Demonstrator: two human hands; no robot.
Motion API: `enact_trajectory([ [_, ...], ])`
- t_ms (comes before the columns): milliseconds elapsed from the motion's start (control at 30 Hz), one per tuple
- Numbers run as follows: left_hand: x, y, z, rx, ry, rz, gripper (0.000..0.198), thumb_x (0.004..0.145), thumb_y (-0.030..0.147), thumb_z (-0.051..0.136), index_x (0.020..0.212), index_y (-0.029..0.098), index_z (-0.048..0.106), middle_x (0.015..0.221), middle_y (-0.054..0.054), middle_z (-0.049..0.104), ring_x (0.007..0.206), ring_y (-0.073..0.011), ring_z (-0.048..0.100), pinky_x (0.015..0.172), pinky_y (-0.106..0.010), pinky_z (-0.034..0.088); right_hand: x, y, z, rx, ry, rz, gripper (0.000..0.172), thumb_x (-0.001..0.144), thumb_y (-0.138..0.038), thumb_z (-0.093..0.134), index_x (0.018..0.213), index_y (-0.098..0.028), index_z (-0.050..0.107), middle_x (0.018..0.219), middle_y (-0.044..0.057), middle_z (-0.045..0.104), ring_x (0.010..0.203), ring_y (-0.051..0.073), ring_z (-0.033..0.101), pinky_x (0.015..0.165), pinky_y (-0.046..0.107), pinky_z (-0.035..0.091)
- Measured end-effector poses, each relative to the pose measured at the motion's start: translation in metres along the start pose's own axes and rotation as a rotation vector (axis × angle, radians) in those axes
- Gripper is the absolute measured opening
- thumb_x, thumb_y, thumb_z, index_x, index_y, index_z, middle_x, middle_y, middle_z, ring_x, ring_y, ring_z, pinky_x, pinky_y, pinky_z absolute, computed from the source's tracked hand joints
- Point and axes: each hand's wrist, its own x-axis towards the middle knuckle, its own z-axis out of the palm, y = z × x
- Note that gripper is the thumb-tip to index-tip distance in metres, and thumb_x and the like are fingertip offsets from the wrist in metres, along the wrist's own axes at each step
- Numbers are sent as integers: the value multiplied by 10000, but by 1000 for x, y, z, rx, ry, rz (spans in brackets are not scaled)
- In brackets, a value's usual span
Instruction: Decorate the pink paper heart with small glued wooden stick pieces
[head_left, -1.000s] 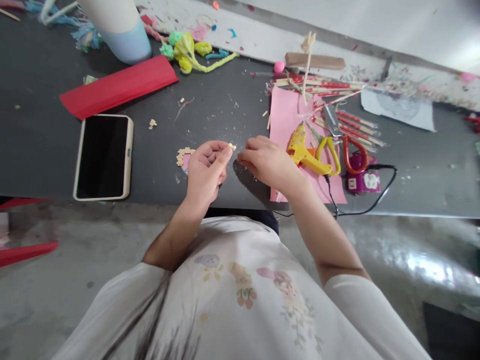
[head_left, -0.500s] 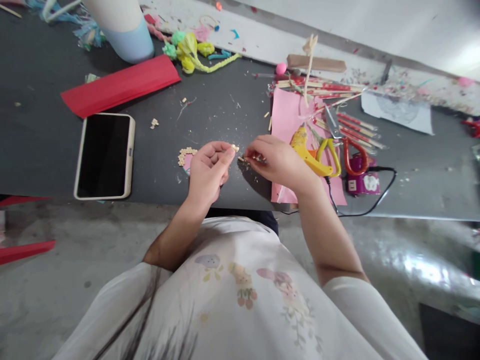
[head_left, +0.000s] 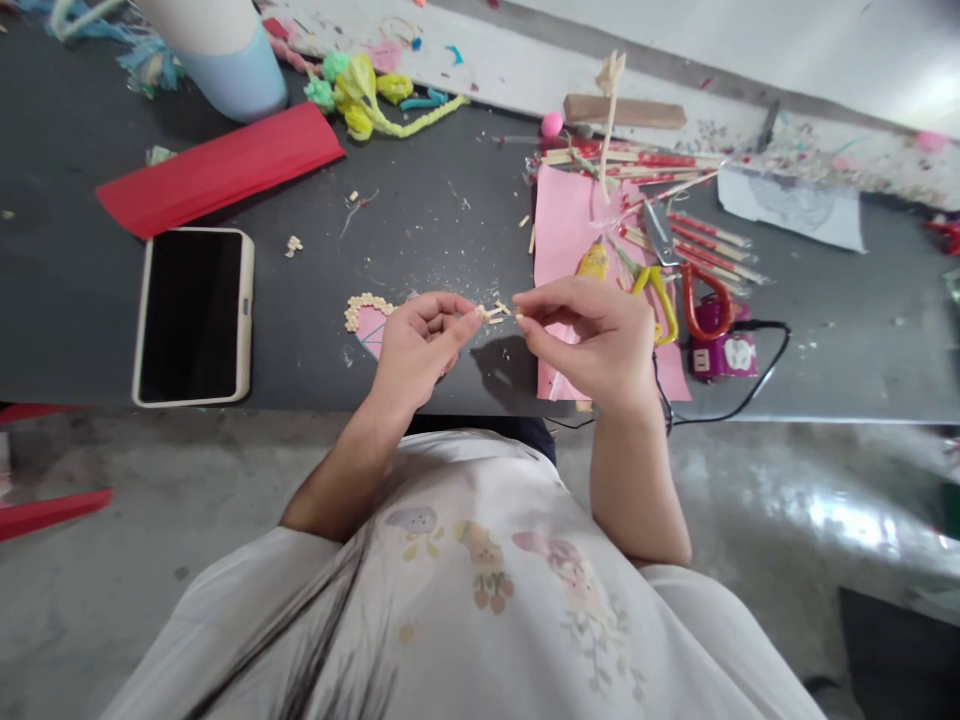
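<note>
My left hand is closed in a pinch, thumb against fingertips, on a small pale wooden piece. Facing it, my right hand pinches a tiny pale bit, mostly hidden by the fingertips. Several short cut stick pieces show between the two hands. Left of my left hand lies a pink paper shape with blue lines, its upper edge bordered by small wooden pieces; my hand covers part of it.
A phone, red folded paper and a bottle are at left. On the right, pink paper lies under a partly hidden yellow glue gun. Scissors, red-tipped sticks and a black cable are nearby.
My right hand has lifted from the table beside the stick pieces and turned, its fingertips now facing my left hand's pinch. The view has shifted slightly, uncovering more of the pink paper shape.
</note>
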Motion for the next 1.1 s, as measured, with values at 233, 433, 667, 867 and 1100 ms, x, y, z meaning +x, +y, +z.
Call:
enact_trajectory([
  [233, -4, 3, 3, 183, 16, 189, 229, 743, 411, 787, 792, 205, 700, 485, 80, 429, 398, -28, 326, 381, -174, 252, -5, -11, 6, -67, -16, -33, 100, 835, -183, 661, 853, -235, 744, 832, 4, 749, 734, 140, 670, 650, 283, 581],
  [433, -8, 5, 5, 318, 74, 299, 213, 764, 397, 763, 810, 196, 709, 515, 65, 476, 444, -38, 374, 423, -167, 296, -6, -12, 8, -125, 18, -36, 78, 852, -216, 660, 816, -236, 726, 838, 17, 729, 753, 154, 660, 683, 310, 559],
  [667, -9, 5, 7, 354, 111, 372, 198, 746, 386, 777, 797, 203, 721, 524, 58, 512, 462, -43, 415, 450, -161, 338, -8, -12, 9, -215, 35, -66, 102, 881, -236, 635, 837, -244, 727, 844, 23, 726, 785, 170, 666, 717, 326, 546],
  [867, -9, 4, 8, 378, 117, 403, 207, 736, 394, 781, 773, 201, 715, 518, 59, 515, 455, -41, 409, 447, -160, 338, -9, -11, 10, -257, 23, -70, 119, 899, -251, 616, 853, -248, 726, 861, 29, 723, 810, 181, 668, 747, 338, 540],
  [1100, -9, 0, 5, 394, 94, 451, 178, 781, 386, 749, 809, 213, 721, 551, 50, 528, 477, -47, 416, 463, -167, 347, -9, -10, 10, -233, 27, -67, 107, 886, -249, 639, 828, -246, 729, 835, 23, 723, 798, 182, 667, 748, 345, 540],
])
